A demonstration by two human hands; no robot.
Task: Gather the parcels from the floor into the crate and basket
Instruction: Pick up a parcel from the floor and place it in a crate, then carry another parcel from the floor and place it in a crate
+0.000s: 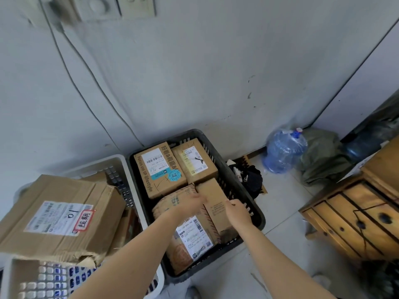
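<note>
A black plastic crate (pixel 244 190) stands on the floor against the wall and holds several cardboard parcels. My left hand (pixel 190 202) and my right hand (pixel 237 210) are both inside it, on either side of a narrow plain brown parcel (pixel 212 193) at the crate's right. The left fingers lie against its left edge and the right fingers curl over its right edge. Under my left forearm lies a striped parcel (pixel 194 238) with a white label. Left of the crate, a white basket (pixel 121 167) carries a big box (pixel 62 214) with a red-framed sticker.
A blue water jug (pixel 282 151) and an olive cloth bundle (pixel 321 156) sit by the wall at right. A wooden drawer chest (pixel 358 219) stands close on the right. Dark items (pixel 250 180) lie beside the crate. Cables hang down the wall (pixel 194 72).
</note>
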